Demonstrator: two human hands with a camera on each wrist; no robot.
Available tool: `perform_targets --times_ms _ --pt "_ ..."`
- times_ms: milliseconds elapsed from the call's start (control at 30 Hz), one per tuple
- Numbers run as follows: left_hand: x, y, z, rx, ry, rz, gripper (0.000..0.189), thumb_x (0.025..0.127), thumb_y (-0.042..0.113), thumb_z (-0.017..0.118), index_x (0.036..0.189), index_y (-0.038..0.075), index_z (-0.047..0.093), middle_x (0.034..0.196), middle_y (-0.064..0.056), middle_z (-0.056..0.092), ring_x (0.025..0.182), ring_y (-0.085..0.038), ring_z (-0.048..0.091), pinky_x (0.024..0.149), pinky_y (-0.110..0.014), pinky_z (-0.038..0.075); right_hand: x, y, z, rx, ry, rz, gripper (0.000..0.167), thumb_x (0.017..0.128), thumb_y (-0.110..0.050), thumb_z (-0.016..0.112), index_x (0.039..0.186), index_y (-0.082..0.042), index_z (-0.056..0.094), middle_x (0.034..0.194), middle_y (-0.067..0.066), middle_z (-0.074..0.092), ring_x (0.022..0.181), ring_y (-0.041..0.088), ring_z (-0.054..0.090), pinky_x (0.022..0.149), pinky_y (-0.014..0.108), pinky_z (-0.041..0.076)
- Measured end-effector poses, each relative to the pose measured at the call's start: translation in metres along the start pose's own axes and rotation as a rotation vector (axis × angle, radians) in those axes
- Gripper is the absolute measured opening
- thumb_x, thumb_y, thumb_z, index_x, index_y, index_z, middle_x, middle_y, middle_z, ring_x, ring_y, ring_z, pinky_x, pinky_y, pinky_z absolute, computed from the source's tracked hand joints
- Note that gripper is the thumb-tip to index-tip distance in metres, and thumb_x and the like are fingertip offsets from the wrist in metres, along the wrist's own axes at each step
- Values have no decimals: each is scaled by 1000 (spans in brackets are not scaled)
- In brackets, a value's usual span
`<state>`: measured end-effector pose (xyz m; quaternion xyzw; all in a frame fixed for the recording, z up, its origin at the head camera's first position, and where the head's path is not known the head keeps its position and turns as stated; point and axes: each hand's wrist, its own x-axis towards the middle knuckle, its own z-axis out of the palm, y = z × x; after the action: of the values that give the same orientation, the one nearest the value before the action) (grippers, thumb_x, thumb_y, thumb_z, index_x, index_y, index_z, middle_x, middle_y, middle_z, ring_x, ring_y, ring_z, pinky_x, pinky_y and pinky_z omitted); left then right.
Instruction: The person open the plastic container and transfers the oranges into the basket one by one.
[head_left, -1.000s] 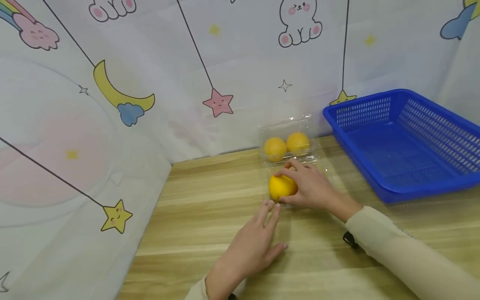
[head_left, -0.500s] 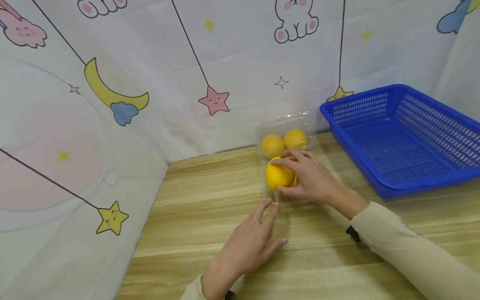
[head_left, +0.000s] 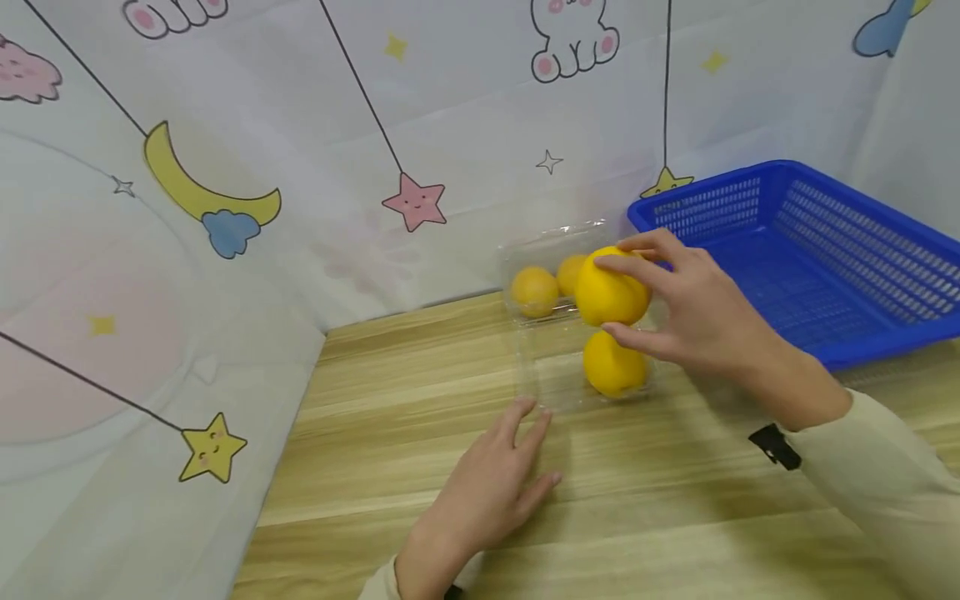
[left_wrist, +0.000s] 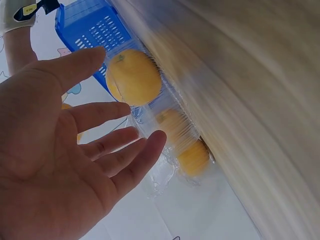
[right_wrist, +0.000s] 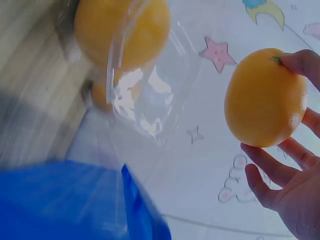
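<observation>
An orange (head_left: pixel 606 292) is held up off the clear plastic container by my right hand (head_left: pixel 708 312), thumb on one side and fingers on the other. The right wrist view shows this orange (right_wrist: pixel 265 97) with a green stem spot under the thumb. Below it, another orange (head_left: pixel 615 367) sits in the right side of the front half of the container (head_left: pixel 553 383). Two more, a left orange (head_left: pixel 535 292) and a partly hidden right orange (head_left: pixel 570 273), show through the container's back half. My left hand (head_left: pixel 483 487) lies just in front of the container, fingers spread, holding nothing.
A blue slotted plastic basket (head_left: pixel 828 358) stands on the wooden table (head_left: pixel 405 400) to the right, partly behind my right hand. A white cloth (head_left: pixel 480 108) printed with stars and moons hangs behind and to the left.
My right hand has lifted the orange from the container and carried it up and right, toward the basket. The orange beneath is now uncovered. My left hand has barely moved.
</observation>
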<state>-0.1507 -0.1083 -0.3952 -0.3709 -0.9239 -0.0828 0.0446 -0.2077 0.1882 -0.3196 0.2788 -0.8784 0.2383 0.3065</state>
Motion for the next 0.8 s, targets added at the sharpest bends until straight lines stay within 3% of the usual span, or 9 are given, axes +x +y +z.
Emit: perform_targets --times_ms 100,233,433,667,800 --pt "1 0 0 19 8 11 68 103 39 71 156 2 50 162 -21 42 143 -35 53 113 -47 50 -7 10 -17 -34 37 7 68 74 -16 95 137 -11 69 134 19 58 114 41 62 89 63 46" --pt "-2 1 2 24 4 14 68 102 38 73 155 2 51 161 -21 43 143 -34 53 116 -47 48 -23 26 -31 -74 25 91 70 72 -15 96 136 -11 70 132 20 58 110 42 62 91 65 43" --pt "-4 3 4 34 12 6 69 101 38 73 156 2 51 161 -20 43 143 -33 53 113 -46 51 -46 51 -38 -143 -4 209 69 72 -16 96 136 -9 69 133 23 57 104 48 60 90 69 41" --pt "-2 2 2 50 18 11 70 101 39 74 156 2 51 161 -20 44 144 -33 53 112 -46 51 -61 65 -46 -181 19 238 69 72 -17 93 136 -7 68 134 25 56 108 51 57 87 67 40" --pt "-1 2 -1 56 16 12 70 101 39 74 156 2 51 161 -20 44 145 -32 52 111 -46 52 -68 77 -55 -224 -17 286 69 75 -21 91 137 -5 67 134 27 54 103 53 57 86 67 39"
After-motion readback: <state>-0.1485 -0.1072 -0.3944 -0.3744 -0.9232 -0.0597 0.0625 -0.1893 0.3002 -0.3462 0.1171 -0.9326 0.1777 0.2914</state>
